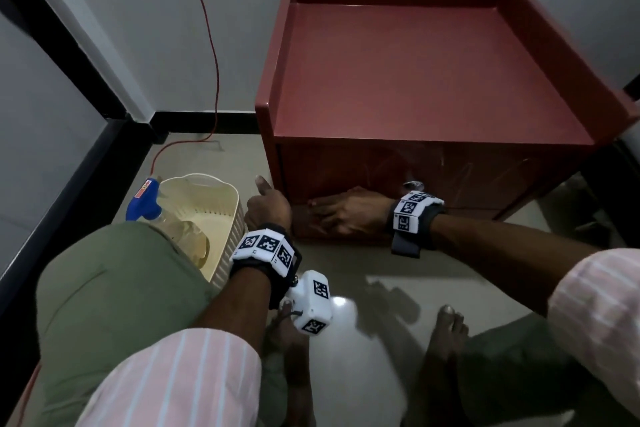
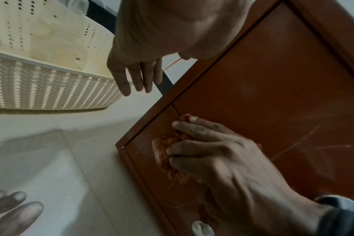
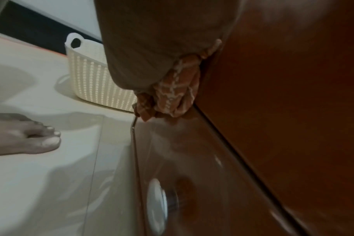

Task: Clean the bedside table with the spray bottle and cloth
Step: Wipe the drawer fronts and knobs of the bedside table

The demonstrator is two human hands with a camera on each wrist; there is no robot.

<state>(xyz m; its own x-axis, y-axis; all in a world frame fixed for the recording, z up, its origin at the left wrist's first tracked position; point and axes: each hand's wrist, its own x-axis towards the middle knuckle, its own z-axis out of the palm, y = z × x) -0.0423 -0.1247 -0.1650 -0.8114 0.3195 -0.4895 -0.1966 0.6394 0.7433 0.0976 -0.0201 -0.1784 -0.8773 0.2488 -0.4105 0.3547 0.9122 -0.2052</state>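
Low on the drawer front (image 1: pixel 450 180): my right hand (image 1: pixel 349 210) presses the bunched cloth (image 3: pixel 172 94), fingers curled over it.
Left hand (image 1: pixel 268 206): loose, holding nothing, beside the basket (image 1: pixel 228 218).

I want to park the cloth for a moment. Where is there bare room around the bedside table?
The bedside table top is bare inside its raised rim. On the floor, a bare strip lies between its front and the feet. The left is crowded: basket, spray bottle, left hand.
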